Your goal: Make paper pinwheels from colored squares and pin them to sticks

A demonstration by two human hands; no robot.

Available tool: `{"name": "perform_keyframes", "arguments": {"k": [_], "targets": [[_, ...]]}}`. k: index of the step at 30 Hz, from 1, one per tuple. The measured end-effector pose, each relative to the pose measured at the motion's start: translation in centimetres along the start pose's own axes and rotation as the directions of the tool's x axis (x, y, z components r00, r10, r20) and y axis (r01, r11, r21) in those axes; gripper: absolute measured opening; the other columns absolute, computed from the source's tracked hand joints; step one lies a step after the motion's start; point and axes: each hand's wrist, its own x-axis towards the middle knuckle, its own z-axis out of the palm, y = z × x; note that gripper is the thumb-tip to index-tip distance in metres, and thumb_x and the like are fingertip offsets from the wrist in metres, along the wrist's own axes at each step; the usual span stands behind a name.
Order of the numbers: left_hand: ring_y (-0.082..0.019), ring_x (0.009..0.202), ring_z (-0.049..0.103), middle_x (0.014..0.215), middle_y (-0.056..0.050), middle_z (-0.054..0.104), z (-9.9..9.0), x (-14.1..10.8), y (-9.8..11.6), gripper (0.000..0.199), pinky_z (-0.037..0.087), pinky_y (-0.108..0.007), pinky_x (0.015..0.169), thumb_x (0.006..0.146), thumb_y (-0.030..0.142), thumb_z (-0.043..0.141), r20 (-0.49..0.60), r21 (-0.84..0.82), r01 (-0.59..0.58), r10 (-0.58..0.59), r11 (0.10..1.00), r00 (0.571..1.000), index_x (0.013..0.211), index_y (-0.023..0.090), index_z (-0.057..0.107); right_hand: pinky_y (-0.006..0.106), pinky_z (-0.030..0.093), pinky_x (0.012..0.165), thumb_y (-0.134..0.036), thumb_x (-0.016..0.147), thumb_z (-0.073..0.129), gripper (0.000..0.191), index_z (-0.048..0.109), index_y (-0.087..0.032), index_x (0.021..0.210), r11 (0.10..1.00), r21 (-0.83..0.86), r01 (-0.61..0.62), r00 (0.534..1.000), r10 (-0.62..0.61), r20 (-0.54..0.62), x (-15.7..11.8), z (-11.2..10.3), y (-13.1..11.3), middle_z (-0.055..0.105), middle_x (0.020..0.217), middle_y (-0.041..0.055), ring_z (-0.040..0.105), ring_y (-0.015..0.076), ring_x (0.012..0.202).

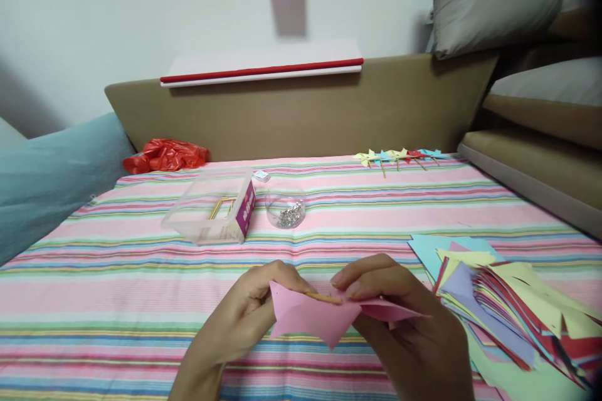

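Pink paper (313, 319) with several pointed corners is held up between both hands, over the striped cloth. My left hand (251, 310) pinches its left part, thumb below and fingers above. A thin yellowish stick (324, 297) lies against the top of the paper, one end at my left fingertips. My right hand (399, 307) grips the paper's right part, with fingertips on top near the middle and the thumb mostly hidden beneath. Whether a pin is between the right fingertips is too small to tell.
Coloured paper sheets (498, 301) are piled at the right. Ahead stand a clear plastic box (211, 207) with sticks and a round dish (286, 207) of small metal pieces. Paper pinwheels (399, 155) lie at the back right, a red bag (167, 155) at the back left.
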Motion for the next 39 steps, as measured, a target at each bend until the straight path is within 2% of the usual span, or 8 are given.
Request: {"name": "perform_keyframes", "arguments": {"k": [3, 6, 10, 13, 18, 24, 33, 39], "targets": [[-0.02, 0.082, 0.072, 0.09, -0.008, 0.077, -0.4, -0.2, 0.2, 0.013, 0.056, -0.027, 0.073, 0.093, 0.029, 0.066, -0.019, 0.102, 0.004, -0.002, 0.995, 1.0, 0.097, 0.022, 0.077, 0.024, 0.06, 0.067, -0.006, 0.084, 0.07, 0.03, 0.068, -0.026, 0.105, 1.0, -0.02, -0.012, 1.0, 0.012, 0.005, -0.1, -0.1, 0.0, 0.074, 0.091, 0.0016, 0.071, 0.0161, 0.083], [-0.019, 0.078, 0.07, 0.088, -0.007, 0.076, -1.1, -0.6, 0.8, 0.015, 0.053, -0.025, 0.069, 0.094, 0.023, 0.062, 0.009, 0.184, 0.062, -0.065, 0.981, 0.998, 0.096, 0.021, 0.077, 0.022, 0.06, 0.063, -0.006, 0.084, 0.071, 0.039, 0.068, -0.028, 0.116, 0.997, -0.077, 0.018, 0.997, -0.012, 0.078, -0.2, -0.6, 0.0, 0.074, 0.098, 0.0031, 0.071, 0.0166, 0.088], [-0.02, 0.082, 0.07, 0.093, -0.008, 0.077, -1.8, -0.8, 1.6, 0.026, 0.052, -0.027, 0.072, 0.099, 0.021, 0.051, 0.09, 0.3, 0.096, -0.129, 0.949, 0.988, 0.1, 0.02, 0.076, 0.018, 0.06, 0.06, -0.005, 0.083, 0.071, 0.032, 0.073, -0.025, 0.108, 0.986, -0.122, 0.11, 0.981, -0.088, 0.174, 0.1, -1.1, -0.3, 0.073, 0.098, 0.0038, 0.073, 0.0144, 0.085], [-0.021, 0.085, 0.071, 0.093, -0.007, 0.077, -2.0, -0.9, 1.9, 0.027, 0.052, -0.027, 0.072, 0.098, 0.02, 0.048, 0.092, 0.356, 0.086, -0.127, 0.931, 0.988, 0.101, 0.021, 0.075, 0.019, 0.061, 0.063, -0.006, 0.085, 0.07, 0.024, 0.075, -0.022, 0.101, 0.977, -0.171, 0.126, 0.976, -0.092, 0.195, 0.3, -1.2, -0.5, 0.073, 0.094, 0.0046, 0.073, 0.0148, 0.082], [-0.021, 0.083, 0.071, 0.092, -0.007, 0.077, -1.9, -0.9, 1.9, 0.028, 0.053, -0.026, 0.071, 0.097, 0.016, 0.048, 0.076, 0.355, 0.082, -0.116, 0.931, 0.99, 0.1, 0.02, 0.075, 0.02, 0.06, 0.055, -0.01, 0.085, 0.07, 0.018, 0.076, -0.024, 0.095, 0.977, -0.197, 0.087, 0.981, -0.049, 0.189, 0.3, -1.2, -0.5, 0.073, 0.091, 0.0049, 0.073, 0.0161, 0.078], [-0.019, 0.082, 0.07, 0.092, -0.004, 0.077, -1.9, -0.9, 2.1, 0.029, 0.053, -0.024, 0.07, 0.092, 0.01, 0.05, 0.083, 0.349, 0.063, -0.098, 0.935, 0.992, 0.101, 0.023, 0.075, 0.02, 0.061, 0.061, -0.006, 0.084, 0.069, 0.022, 0.076, -0.023, 0.095, 0.978, -0.192, 0.086, 0.98, -0.048, 0.194, 0.1, -1.1, -0.2, 0.071, 0.09, 0.004, 0.071, 0.0146, 0.078], [-0.016, 0.083, 0.07, 0.093, -0.003, 0.077, -1.9, -1.0, 2.4, 0.031, 0.052, -0.022, 0.073, 0.096, 0.01, 0.047, 0.084, 0.374, 0.052, -0.089, 0.926, 0.992, 0.102, 0.024, 0.074, 0.017, 0.06, 0.062, -0.005, 0.085, 0.068, 0.021, 0.074, -0.023, 0.095, 0.984, -0.171, 0.056, 0.979, -0.021, 0.203, 0.1, -1.0, -0.3, 0.069, 0.091, 0.0025, 0.069, 0.012, 0.078], [-0.015, 0.087, 0.07, 0.098, -0.002, 0.077, -2.0, -1.2, 2.5, 0.033, 0.05, -0.021, 0.075, 0.098, 0.01, 0.045, 0.114, 0.406, 0.06, -0.116, 0.912, 0.987, 0.106, 0.024, 0.073, 0.019, 0.06, 0.06, -0.008, 0.086, 0.069, 0.024, 0.07, -0.025, 0.103, 0.99, -0.137, 0.019, 0.984, 0.006, 0.179, -0.2, -1.0, 0.1, 0.066, 0.094, 0.0036, 0.069, 0.0155, 0.085]]}}
